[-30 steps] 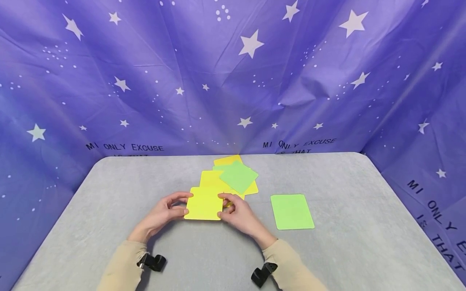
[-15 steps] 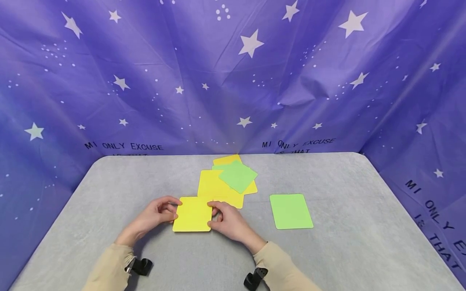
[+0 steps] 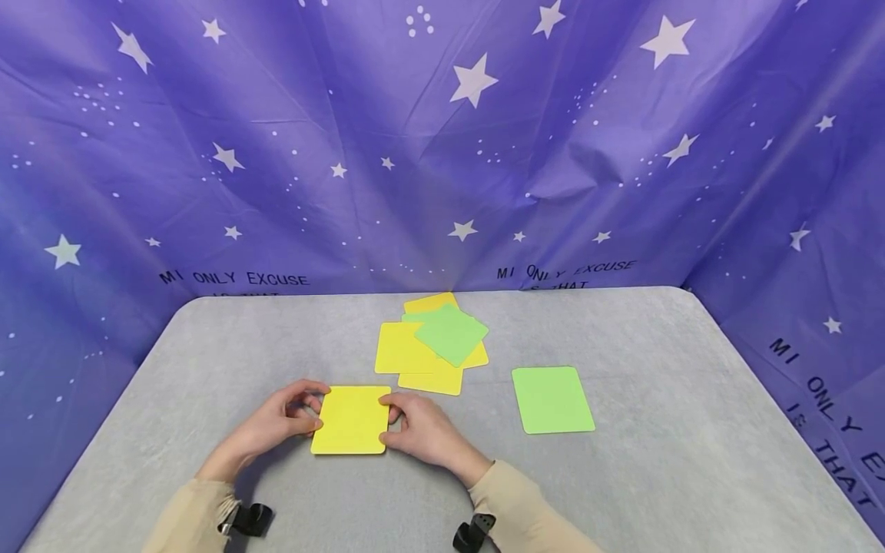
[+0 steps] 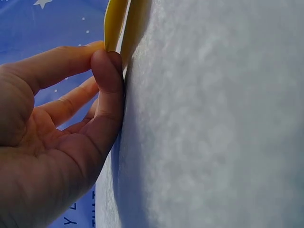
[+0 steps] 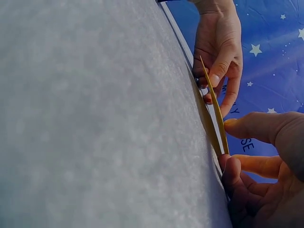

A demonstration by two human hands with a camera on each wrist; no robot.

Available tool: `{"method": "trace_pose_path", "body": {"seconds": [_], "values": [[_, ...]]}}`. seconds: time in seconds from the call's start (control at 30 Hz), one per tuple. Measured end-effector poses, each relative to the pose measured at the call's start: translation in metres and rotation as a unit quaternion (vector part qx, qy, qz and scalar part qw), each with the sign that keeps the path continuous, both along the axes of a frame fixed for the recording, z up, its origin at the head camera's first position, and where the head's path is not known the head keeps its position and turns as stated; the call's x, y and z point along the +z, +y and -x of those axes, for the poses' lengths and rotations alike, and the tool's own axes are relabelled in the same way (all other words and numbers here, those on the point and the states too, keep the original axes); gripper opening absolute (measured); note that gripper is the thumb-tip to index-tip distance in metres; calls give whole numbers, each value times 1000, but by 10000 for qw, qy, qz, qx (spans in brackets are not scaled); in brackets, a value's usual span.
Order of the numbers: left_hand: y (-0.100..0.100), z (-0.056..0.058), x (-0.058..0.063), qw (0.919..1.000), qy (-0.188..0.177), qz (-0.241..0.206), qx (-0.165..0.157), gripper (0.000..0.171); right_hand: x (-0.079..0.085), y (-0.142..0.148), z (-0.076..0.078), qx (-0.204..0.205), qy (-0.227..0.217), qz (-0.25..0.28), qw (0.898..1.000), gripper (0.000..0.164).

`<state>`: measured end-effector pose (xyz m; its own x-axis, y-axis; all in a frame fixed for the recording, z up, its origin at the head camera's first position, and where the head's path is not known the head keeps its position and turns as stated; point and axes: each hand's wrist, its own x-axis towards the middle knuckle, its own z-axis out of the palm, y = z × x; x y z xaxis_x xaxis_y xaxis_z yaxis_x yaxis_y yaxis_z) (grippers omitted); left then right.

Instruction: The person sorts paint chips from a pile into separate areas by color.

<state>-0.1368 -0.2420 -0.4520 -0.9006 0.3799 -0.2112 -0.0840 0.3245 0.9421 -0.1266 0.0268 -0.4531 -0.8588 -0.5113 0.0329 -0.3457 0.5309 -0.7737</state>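
Observation:
Both hands hold one yellow square card [image 3: 350,420] with rounded corners, low over the table at left of centre. My left hand [image 3: 280,422] pinches its left edge, and my right hand [image 3: 423,430] pinches the right edge. From the left wrist, the card's edge [image 4: 114,26] shows between thumb and finger. The right wrist view has the card almost edge-on, slightly bowed [image 5: 214,102], close over the tabletop. Behind it lies a loose pile of overlapping yellow cards [image 3: 403,349] and green ones, with a green card [image 3: 452,336] turned cornerwise on top.
A single green card [image 3: 553,400] lies flat on the grey table [image 3: 657,461] to the right of the hands. Beyond the table's back edge hangs a purple curtain [image 3: 276,100] with white stars. Each wrist carries a small black camera [image 3: 250,520].
Both hands have carried the yellow card left and toward the body, away from the pile. More of the pile's front yellow card shows now. The lone green card stays put.

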Motion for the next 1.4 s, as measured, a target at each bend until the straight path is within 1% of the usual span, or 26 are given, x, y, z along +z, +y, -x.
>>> {"method": "trace_pose_path", "body": {"seconds": [0.23,0.33,0.47,0.6,0.77,0.87,0.97,1.07,1.27,1.4], "values": [[-1,-2,3,10000,0,50,25,53,1,-3,0,-77,-30,-180,9998,43],[0,-2,4,9999,37,139,3,52,1,-4,0,-75,43,-224,9997,42],[0,-2,6,9992,236,323,-87,50,0,-4,0,-30,183,-285,9994,40],[-1,-2,7,9974,491,504,-172,47,-1,-5,0,15,204,-288,9994,38],[-1,-2,7,9949,686,704,-206,42,-1,-4,0,13,176,-225,9996,39],[1,-2,7,9948,669,754,-175,40,-1,-3,0,-6,113,-80,9999,37],[5,0,6,9947,625,817,-79,36,0,-1,0,-21,30,127,9999,34],[10,2,6,9947,646,795,-17,35,1,2,1,-53,14,282,9996,29],[21,7,6,9948,740,704,32,40,3,13,4,-191,-45,317,9993,24],[29,10,7,9946,833,612,-41,43,5,25,6,-285,16,354,9990,25]]}}
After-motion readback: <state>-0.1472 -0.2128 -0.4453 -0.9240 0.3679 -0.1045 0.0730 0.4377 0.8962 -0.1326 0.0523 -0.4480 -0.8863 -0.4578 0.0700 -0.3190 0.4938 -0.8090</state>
